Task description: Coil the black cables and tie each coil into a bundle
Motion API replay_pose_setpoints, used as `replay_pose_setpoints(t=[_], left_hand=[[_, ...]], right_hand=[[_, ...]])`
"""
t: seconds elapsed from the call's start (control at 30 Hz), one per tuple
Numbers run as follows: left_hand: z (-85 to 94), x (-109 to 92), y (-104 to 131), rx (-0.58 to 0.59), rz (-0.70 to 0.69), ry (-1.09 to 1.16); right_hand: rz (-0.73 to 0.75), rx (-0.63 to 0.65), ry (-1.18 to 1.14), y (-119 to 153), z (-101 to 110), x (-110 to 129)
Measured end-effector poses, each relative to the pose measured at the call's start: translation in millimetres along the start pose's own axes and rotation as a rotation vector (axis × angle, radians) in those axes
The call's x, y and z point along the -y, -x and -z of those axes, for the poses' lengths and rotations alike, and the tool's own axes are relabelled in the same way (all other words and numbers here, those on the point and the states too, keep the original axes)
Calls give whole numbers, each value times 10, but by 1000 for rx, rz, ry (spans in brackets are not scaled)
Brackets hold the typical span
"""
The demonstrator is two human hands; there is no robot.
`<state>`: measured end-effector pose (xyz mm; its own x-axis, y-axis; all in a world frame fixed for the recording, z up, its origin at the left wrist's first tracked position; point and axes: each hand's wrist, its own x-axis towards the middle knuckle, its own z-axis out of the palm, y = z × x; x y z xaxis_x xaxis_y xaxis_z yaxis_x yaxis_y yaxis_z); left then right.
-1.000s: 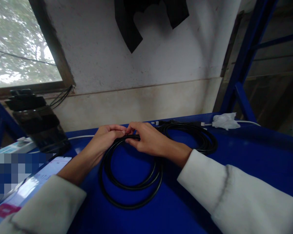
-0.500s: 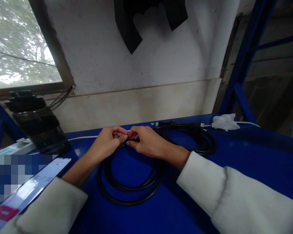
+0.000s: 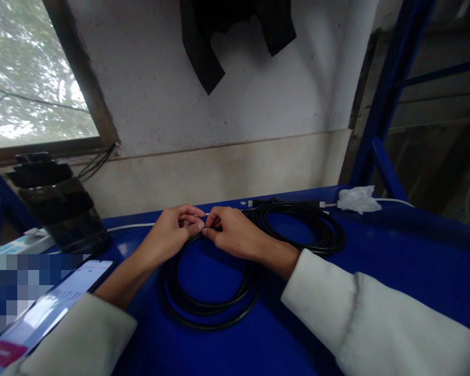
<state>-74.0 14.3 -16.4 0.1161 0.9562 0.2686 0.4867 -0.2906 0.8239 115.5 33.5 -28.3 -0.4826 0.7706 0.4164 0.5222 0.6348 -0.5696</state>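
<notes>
A black cable (image 3: 211, 327) lies in loose loops on the blue tabletop (image 3: 290, 324). At the far side of these loops my left hand (image 3: 176, 227) is closed, thumb and fingers pinching the cable. My right hand (image 3: 235, 230) is closed right beside it, its thumb and forefinger tips meeting the left fingertips on the same stretch. What exactly lies between the fingertips is small and mostly hidden. To the right of my right hand rests a second coiled black cable (image 3: 339, 237), with connector ends showing at its back.
A phone (image 3: 62, 292) with a lit screen and a dark water bottle (image 3: 68, 214) stand at the left, near a white power strip (image 3: 21, 243). Crumpled white plastic (image 3: 358, 199) and a white cord (image 3: 131, 227) lie along the back. A blue post (image 3: 391, 94) rises at right.
The view has shifted slightly. My fingertips have made a small movement at the cable, and my right thumb and forefinger are pinched closer to the left ones. The coils stay in place.
</notes>
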Motion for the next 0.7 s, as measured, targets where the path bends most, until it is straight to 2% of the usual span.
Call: replay_pose_setpoints(t=[0.23,0.5,0.7], left_hand=[[-26,-21,17,-65,66,75],[-58,-122,60,-137,179,226],[-80,-120,53,-77,164,250]], right_hand=[[67,-2,-117,-12,-18,-40],[58,-24,-162,-32,1,-41],[84,-13,-169,-35,-1,-58]])
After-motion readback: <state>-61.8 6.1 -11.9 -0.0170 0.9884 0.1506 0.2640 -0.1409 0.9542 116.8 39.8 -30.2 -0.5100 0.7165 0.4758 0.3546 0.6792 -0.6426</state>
